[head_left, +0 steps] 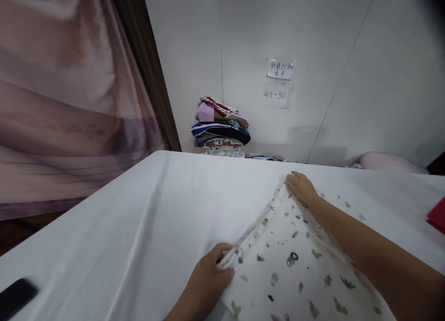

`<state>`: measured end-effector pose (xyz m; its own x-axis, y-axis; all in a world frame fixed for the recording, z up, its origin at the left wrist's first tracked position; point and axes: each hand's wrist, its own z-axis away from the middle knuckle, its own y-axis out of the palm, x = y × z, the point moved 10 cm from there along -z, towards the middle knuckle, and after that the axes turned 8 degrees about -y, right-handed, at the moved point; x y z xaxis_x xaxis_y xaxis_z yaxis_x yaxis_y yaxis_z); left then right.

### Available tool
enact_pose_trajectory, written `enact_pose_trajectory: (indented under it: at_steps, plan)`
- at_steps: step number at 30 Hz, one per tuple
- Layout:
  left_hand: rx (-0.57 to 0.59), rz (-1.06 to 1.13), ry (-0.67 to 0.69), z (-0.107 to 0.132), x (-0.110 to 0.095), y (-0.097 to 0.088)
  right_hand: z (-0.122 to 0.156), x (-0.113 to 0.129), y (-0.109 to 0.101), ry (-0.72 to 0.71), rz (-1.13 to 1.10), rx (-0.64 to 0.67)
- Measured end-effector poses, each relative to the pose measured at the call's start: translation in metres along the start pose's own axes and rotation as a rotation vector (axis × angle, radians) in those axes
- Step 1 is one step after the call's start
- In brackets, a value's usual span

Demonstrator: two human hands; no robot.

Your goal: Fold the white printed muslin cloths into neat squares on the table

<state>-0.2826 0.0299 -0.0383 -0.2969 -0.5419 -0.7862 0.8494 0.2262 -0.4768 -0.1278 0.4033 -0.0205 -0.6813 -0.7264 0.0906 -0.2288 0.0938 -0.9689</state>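
A white cloth (278,251) printed with small cactus and leaf shapes lies over the right front of the table, partly lifted. At its near left corner, my left hand (212,274) is closed, pinching the edge between thumb and fingers. Farther back, my right hand (301,186) grips the far corner, its fingers closed on the fabric. The edge runs taut between both hands. My right forearm covers part of the cloth's right side, and the near end runs out of view.
A white-covered table (114,233) spans the view. A black phone (17,295) lies front left, and a red item (437,216) sits at the right edge. Behind stand a stack of folded fabrics (222,126) and a wall with paper signs (277,95). A pink curtain (62,94) hangs left.
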Motion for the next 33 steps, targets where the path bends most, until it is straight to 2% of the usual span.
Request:
enact_pose_trajectory:
  at_steps: [4,9,12,16,19,22,24,27,30,33]
  plan:
    - [-0.002,-0.073,0.025,0.004,-0.010,-0.001,0.004,0.012,0.013,-0.030,0.007,0.079]
    - [0.012,-0.113,0.027,0.005,-0.013,0.001,0.005,0.018,0.007,-0.007,-0.002,0.127]
    - [0.002,-0.129,0.036,0.005,-0.013,0.000,0.021,0.036,0.003,-0.014,-0.004,0.118]
    - [-0.002,-0.168,0.040,0.005,-0.015,0.000,0.046,0.068,0.015,-0.101,-0.051,0.194]
    - [0.001,-0.188,0.039,0.005,-0.015,0.001,0.051,0.078,0.017,-0.090,-0.083,0.252]
    - [0.014,-0.169,0.053,0.006,-0.016,0.001,0.059,0.081,0.005,-0.036,-0.102,0.267]
    - [0.029,-0.153,0.063,0.006,-0.017,0.001,0.077,0.084,-0.006,-0.033,-0.109,0.271]
    - [0.032,-0.153,0.070,0.006,-0.018,0.000,0.123,0.087,-0.019,-0.066,-0.115,0.267]
    - [0.033,-0.162,0.072,0.003,-0.018,0.001,0.173,0.073,-0.027,-0.019,-0.086,0.247]
    - [0.046,-0.164,0.095,0.000,-0.016,0.003,0.210,0.058,-0.034,0.038,-0.054,0.223]
